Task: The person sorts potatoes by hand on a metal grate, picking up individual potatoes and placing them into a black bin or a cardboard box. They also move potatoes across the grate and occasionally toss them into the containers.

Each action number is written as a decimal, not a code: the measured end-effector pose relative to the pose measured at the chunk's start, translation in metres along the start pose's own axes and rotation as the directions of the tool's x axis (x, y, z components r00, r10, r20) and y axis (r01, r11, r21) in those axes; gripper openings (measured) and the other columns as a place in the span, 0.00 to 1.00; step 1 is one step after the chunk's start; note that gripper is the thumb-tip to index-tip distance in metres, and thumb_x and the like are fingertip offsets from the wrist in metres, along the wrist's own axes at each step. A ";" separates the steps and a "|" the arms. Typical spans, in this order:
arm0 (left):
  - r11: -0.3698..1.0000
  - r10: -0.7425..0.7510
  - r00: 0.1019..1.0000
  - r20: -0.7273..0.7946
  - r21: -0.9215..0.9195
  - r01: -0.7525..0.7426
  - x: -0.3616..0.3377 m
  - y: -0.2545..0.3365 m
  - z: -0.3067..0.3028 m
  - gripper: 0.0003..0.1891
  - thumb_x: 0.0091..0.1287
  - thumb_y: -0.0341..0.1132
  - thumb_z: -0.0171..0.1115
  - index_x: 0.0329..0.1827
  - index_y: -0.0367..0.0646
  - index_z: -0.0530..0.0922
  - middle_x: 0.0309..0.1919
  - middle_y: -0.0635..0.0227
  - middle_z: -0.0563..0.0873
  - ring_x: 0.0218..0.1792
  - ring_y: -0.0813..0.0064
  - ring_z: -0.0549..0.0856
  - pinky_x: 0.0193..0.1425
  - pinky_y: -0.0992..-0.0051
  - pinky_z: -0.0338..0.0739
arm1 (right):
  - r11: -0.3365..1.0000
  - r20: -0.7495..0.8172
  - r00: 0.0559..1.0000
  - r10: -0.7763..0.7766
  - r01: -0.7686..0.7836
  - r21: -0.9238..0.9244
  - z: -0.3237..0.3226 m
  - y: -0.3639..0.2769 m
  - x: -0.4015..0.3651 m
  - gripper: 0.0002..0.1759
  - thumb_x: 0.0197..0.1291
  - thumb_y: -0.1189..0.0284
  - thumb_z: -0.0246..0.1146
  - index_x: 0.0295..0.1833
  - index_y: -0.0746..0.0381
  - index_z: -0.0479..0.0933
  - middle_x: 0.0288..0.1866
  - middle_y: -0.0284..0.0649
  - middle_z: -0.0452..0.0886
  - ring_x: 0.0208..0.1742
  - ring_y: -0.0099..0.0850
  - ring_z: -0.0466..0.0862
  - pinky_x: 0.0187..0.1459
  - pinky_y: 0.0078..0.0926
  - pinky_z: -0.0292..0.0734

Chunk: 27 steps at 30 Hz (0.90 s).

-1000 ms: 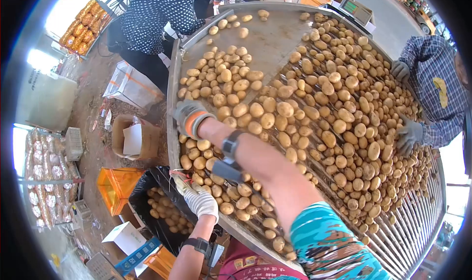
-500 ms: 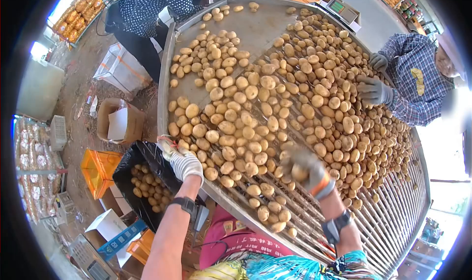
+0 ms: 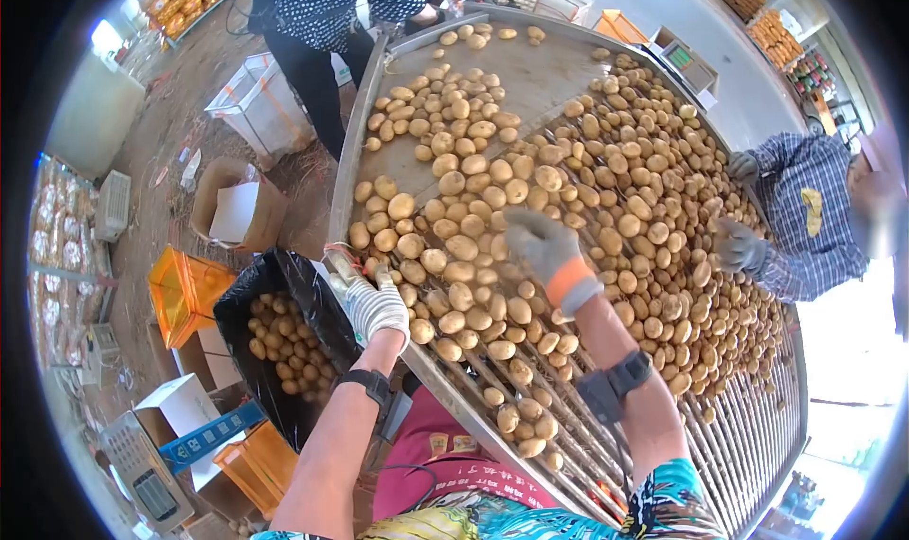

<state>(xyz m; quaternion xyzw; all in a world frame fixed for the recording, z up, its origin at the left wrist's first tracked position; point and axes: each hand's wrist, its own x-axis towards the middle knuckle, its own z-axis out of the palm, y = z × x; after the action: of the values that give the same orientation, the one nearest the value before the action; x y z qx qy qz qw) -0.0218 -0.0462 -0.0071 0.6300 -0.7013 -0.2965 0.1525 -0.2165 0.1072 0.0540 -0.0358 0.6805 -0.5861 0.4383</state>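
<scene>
Your right hand point(image 3: 544, 248) hovers released, fingers pointing up-left, over potatoes point(image 3: 464, 248) lying every which way on the surface point(image 3: 530, 66). Your left hand point(image 3: 376, 305) sits at the near rim beside the bag point(image 3: 284, 289), and you cannot tell its grip. Bare room shows only at the far end.

Right grip point(image 3: 542, 248) wears a grey orange-cuffed glove point(image 3: 571, 280), left grip point(image 3: 377, 309) white.

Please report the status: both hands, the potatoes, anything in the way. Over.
Right hand open, above the potatoes, holding nothing. Left hand at table edge, beside black bag; grip unclear. Co-worker's gloved hand on far side, apart.
</scene>
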 end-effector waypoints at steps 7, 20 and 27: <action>0.998 0.058 0.997 -0.059 -0.017 -0.059 0.003 -0.005 0.006 0.44 0.75 0.38 0.61 0.87 0.56 0.42 0.81 0.39 0.56 0.75 0.44 0.69 0.78 0.58 0.65 | -0.151 0.434 0.795 -0.424 0.410 -0.899 0.079 -0.038 0.114 0.30 0.62 0.75 0.65 0.71 0.45 0.76 0.61 0.44 0.83 0.65 0.47 0.81 0.60 0.43 0.81; 0.964 0.227 0.962 -0.153 0.178 -0.200 0.003 -0.026 0.018 0.45 0.74 0.40 0.61 0.87 0.54 0.42 0.82 0.41 0.55 0.76 0.43 0.69 0.79 0.59 0.64 | -0.418 0.555 0.828 -0.074 0.479 -0.771 0.090 -0.055 0.173 0.23 0.57 0.70 0.68 0.60 0.60 0.84 0.62 0.53 0.83 0.63 0.51 0.84 0.59 0.44 0.83; 1.000 0.016 1.000 0.019 0.027 -0.017 -0.001 -0.001 0.000 0.44 0.76 0.43 0.57 0.87 0.57 0.38 0.81 0.36 0.54 0.75 0.39 0.68 0.78 0.56 0.65 | 0.054 0.434 0.858 -0.276 0.464 -0.884 0.075 -0.058 0.165 0.26 0.57 0.66 0.68 0.62 0.62 0.79 0.57 0.52 0.84 0.58 0.52 0.84 0.60 0.45 0.80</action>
<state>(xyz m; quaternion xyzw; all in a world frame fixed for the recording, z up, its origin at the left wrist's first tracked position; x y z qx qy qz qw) -0.0209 -0.0455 -0.0079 0.6235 -0.7118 -0.2916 0.1398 -0.2963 -0.0610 0.0160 -0.5232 0.8240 -0.0988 0.1936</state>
